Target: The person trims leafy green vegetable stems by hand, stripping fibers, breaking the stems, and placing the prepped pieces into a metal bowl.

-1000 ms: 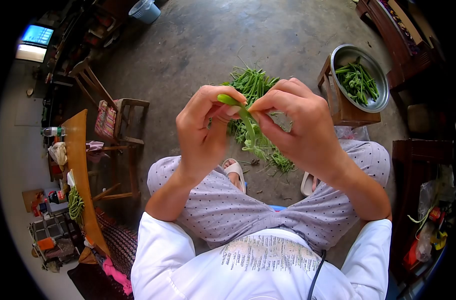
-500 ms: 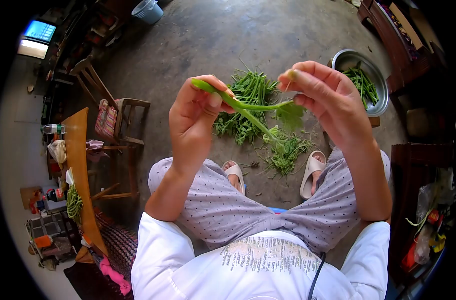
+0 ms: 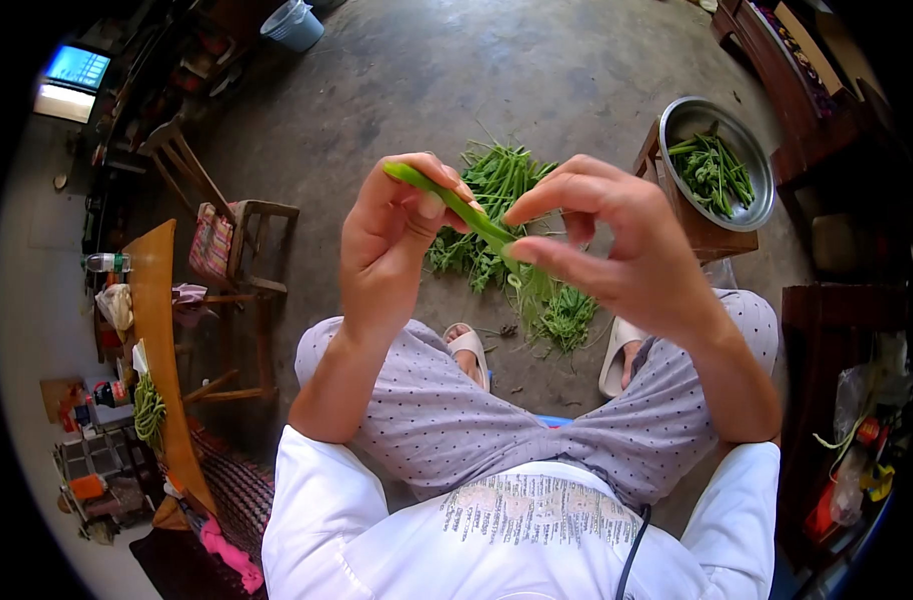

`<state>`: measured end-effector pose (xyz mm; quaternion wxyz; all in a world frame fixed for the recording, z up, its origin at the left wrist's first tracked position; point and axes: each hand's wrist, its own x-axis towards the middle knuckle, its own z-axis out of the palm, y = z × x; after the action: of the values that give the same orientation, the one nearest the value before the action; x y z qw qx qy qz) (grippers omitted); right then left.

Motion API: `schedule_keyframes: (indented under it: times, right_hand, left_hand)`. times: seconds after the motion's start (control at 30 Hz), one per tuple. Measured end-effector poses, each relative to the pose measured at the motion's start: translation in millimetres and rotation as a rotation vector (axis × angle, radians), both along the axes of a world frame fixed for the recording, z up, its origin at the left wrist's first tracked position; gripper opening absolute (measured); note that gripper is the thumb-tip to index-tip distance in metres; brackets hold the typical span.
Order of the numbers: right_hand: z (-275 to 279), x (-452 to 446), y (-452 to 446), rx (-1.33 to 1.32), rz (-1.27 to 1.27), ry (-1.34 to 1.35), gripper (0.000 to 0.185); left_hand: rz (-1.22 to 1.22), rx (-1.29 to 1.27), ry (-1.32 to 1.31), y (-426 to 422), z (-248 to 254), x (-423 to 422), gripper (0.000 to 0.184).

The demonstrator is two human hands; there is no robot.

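A green leafy-vegetable stem (image 3: 457, 205) slants down to the right from my left hand (image 3: 392, 235), which pinches it between thumb and fingers. Close to the stem's lower end is my right hand (image 3: 627, 240), its index finger and thumb spread apart on either side, the thumb at or very near the stem. Whether it touches is hard to tell. Below, on the concrete floor, lies a heap of leafy green stems (image 3: 497, 180). Nearer my feet is a smaller pile of leafy scraps (image 3: 565, 318), partly overlapped in view by the stem's end.
To the right, a metal basin (image 3: 767, 205) with cut green stems (image 3: 715, 170) stands on a wooden stool (image 3: 722, 240). At left are a wooden chair (image 3: 262, 208) and a table (image 3: 152, 300). A blue bin (image 3: 295, 28) stands farther back.
My right hand has come down and left to the stem's lower end. The leafy side sprig that stretched towards it is no longer seen. My left hand keeps its hold almost in place.
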<state>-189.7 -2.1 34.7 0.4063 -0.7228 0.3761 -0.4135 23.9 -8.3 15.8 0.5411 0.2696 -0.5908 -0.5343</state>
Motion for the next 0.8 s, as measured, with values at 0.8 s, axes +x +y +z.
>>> schedule_keyframes:
  times: [0.8]
  right_hand:
    - [-3,8,4,0.214,0.004,-0.219,0.013]
  left_hand:
    - [-0.007,0.048,-0.101,9,0,-11,0.019]
